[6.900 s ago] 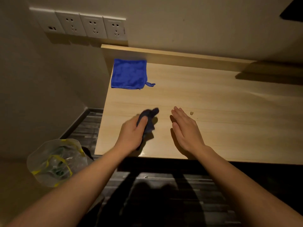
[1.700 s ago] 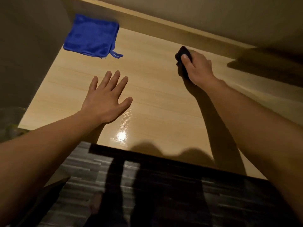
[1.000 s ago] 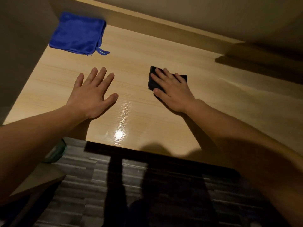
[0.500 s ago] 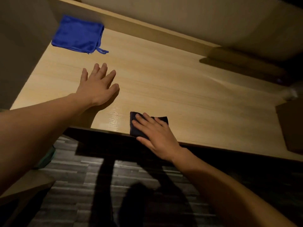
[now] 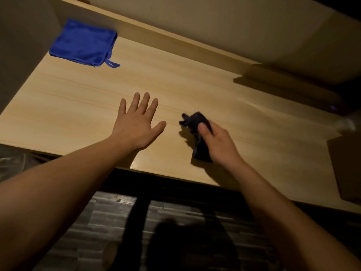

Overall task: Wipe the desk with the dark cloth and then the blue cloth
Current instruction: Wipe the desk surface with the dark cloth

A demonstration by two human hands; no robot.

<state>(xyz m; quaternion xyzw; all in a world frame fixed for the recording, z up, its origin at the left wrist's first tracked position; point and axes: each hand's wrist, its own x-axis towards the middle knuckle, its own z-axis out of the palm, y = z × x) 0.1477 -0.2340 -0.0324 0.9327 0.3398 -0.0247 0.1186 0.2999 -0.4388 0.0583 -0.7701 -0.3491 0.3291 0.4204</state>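
Note:
The light wooden desk point(image 5: 195, 85) fills the view. My right hand point(image 5: 218, 143) grips the bunched dark cloth point(image 5: 195, 124) just above the desk near its middle, with the thumb over the cloth and a loose end hanging below the fist. My left hand point(image 5: 138, 124) lies flat on the desk with fingers spread, a little left of the cloth. The folded blue cloth point(image 5: 84, 45), with a small loop at one corner, lies at the far left back corner, well away from both hands.
A raised wooden ledge point(image 5: 175, 47) runs along the desk's back edge against the wall. A brown box-like object point(image 5: 345, 169) stands at the right edge. Dark striped floor point(image 5: 117, 222) lies below the front edge. A side wall borders the desk's left.
My right hand, which pressed the flat dark cloth at the front edge, has bunched it up in a fist and lifted it further onto the desk. My left hand stays flat.

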